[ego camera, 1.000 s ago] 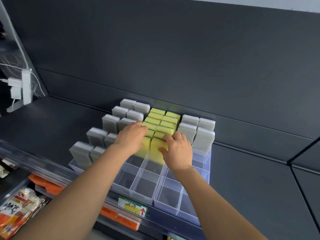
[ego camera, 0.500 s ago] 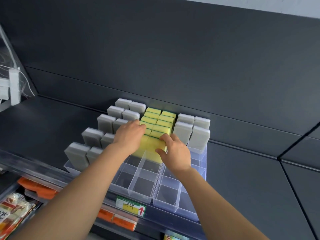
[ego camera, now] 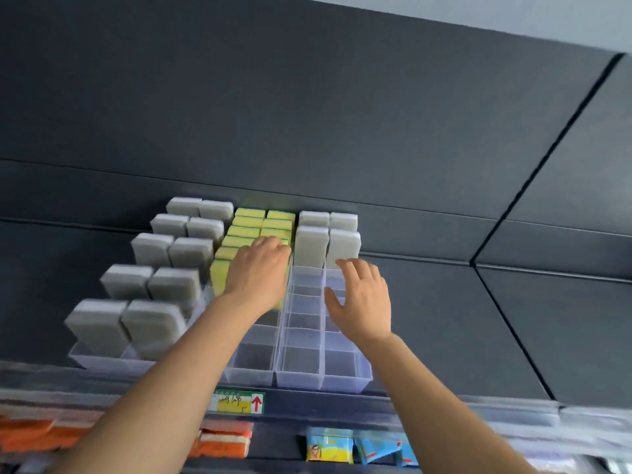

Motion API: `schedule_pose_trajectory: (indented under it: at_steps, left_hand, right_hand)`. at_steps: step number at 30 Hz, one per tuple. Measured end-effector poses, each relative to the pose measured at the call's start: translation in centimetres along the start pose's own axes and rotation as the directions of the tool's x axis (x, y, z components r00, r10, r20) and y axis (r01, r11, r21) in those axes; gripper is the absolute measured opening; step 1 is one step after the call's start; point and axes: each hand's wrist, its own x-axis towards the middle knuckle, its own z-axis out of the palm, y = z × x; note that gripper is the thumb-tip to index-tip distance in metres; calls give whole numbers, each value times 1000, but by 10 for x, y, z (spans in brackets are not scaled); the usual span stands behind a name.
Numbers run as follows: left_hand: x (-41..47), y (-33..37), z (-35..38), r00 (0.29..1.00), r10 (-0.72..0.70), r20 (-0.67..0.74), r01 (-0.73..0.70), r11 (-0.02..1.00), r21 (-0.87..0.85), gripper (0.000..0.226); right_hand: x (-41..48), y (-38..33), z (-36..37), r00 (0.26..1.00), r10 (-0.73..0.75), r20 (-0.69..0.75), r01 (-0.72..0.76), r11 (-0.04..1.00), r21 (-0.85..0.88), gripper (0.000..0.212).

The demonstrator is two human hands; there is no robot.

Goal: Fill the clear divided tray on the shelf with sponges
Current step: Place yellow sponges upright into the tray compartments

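Two bare hands reach over a clear divided tray on a dark shelf. The left hand lies palm-down on the nearest yellow-and-green sponges in the tray's middle columns, fingers pressed against them rather than closed around one. The right hand hovers open above empty compartments on the right side, fingers spread, holding nothing. Grey sponges stand upright in the left columns, and four more grey sponges fill the back of the right columns. Front compartments in the middle and right sit empty. A price label with a red arrow marks the shelf edge.
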Motion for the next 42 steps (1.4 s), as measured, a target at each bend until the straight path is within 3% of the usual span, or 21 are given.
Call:
schedule_pose_trajectory:
  at_steps: [15,28,42]
  left_hand:
    - [12,187,29,942,335,40,-333,942,-37,25]
    - [7,390,40,904,423,71,-413,903,-116,26]
    - [49,575,54,811,582,47,-563,801,-205,28]
  right_hand:
    - [-99,151,-91,934,358,-7,-353,916,-189,46]
    - [-178,307,-194,871,484,80,-440,844,-307,44]
    - [-217,459,-256,758,652,9,-613,717,-332,47]
